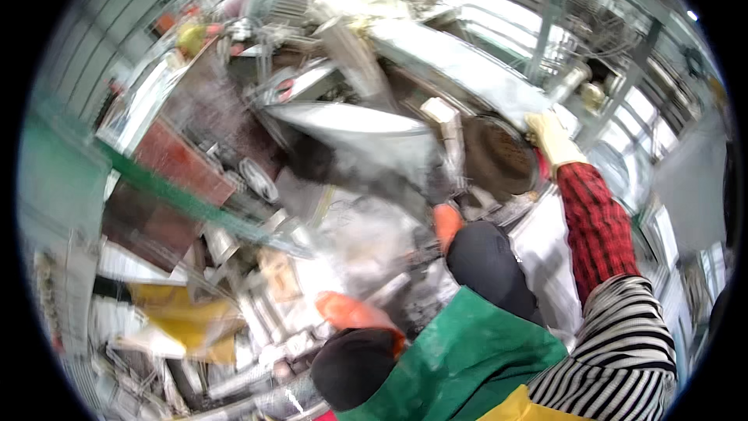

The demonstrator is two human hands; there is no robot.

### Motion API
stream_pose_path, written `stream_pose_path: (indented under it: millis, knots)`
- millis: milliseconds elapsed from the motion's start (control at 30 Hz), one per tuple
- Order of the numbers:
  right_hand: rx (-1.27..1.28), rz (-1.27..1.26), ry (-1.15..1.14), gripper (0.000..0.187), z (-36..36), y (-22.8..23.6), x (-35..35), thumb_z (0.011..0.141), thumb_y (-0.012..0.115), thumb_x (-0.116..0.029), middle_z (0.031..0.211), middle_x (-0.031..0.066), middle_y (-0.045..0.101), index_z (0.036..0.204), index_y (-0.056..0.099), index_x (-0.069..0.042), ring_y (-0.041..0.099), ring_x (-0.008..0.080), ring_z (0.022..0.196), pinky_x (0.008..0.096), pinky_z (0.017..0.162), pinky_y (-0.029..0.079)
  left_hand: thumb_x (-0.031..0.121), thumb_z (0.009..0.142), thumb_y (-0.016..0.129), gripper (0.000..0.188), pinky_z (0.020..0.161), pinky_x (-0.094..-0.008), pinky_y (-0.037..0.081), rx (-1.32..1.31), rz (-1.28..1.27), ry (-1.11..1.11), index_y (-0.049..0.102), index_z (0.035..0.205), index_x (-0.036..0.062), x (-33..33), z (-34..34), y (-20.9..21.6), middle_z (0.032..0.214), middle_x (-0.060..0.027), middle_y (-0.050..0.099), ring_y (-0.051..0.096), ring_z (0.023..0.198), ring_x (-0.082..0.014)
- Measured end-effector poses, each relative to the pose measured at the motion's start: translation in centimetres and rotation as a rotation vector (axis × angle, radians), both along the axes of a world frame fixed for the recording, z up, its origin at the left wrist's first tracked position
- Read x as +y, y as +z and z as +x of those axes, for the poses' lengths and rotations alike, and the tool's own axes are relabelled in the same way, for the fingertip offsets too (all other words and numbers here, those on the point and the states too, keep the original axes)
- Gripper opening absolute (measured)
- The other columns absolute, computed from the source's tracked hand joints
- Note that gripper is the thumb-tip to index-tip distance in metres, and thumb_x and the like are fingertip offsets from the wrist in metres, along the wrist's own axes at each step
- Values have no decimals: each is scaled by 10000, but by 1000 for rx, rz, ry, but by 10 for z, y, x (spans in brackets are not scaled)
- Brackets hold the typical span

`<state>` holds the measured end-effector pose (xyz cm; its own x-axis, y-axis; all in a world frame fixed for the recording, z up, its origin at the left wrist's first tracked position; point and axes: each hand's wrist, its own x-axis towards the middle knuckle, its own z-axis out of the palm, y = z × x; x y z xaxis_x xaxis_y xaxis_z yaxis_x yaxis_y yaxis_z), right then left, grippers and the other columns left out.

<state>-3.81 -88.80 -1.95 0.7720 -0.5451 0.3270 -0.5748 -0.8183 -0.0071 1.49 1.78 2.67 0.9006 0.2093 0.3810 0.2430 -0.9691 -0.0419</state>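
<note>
My right hand [552,140], in a cream work glove, reaches forward at the right, below a red-and-black checked sleeve. It is beside the near end of a long white panel [467,66] and the rim of a dark brown round thing [499,155], perhaps touching one of them. Motion blur smears its fingers, so I cannot tell what it grips, if anything. My left hand does not show. Left of the round thing lies a large bent sheet [358,121], pale on top and dark beneath. A short white block [444,121] stands between them.
Mixed scrap is heaped around my legs. Reddish-brown boards [175,156] and a green bar [187,195] lie at the left, near a yellow sheet [187,320]. Grey metal posts [545,20] rise at the upper right. My orange shoe tips [354,312] stand among the debris.
</note>
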Motion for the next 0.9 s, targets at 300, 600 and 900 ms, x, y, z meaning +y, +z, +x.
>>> stream_pose_path:
  millis: [300, 600, 900]
  knots:
    - [215, 453, -217, 328, 106, 20, -3, 973, 492, -278, 928, 186, 701, 1056, 711, -49, 666, 325, 914, 390, 766, 513, 410, 967, 601, 418, 1182, -525, 253, 22, -89, 139, 680, 1289, 154, -22, 12, -2, 1397, -128, 616, 397, 1415, -419]
    - [204, 1151, 452, 359, 214, -75, 192, 927, 649, -205, 749, 46, 639, 1273, 656, -112, 597, 191, 606, 369, 519, 480, 360, 974, 580, 370, 1159, -564, 265, -1, -68, 114, 695, 1241, 131, -36, 5, -1, 1349, -75, 639, 419, 1385, -416]
    - [606, 662, 625, 352, 215, -92, 249, 866, 638, -223, 996, 129, 724, 1198, 664, -108, 712, 232, 896, 391, 761, 548, 302, 985, 565, 364, 1155, -578, 254, 61, -85, 102, 667, 1257, 82, -57, 2, 13, 1333, -71, 644, 427, 1368, -453]
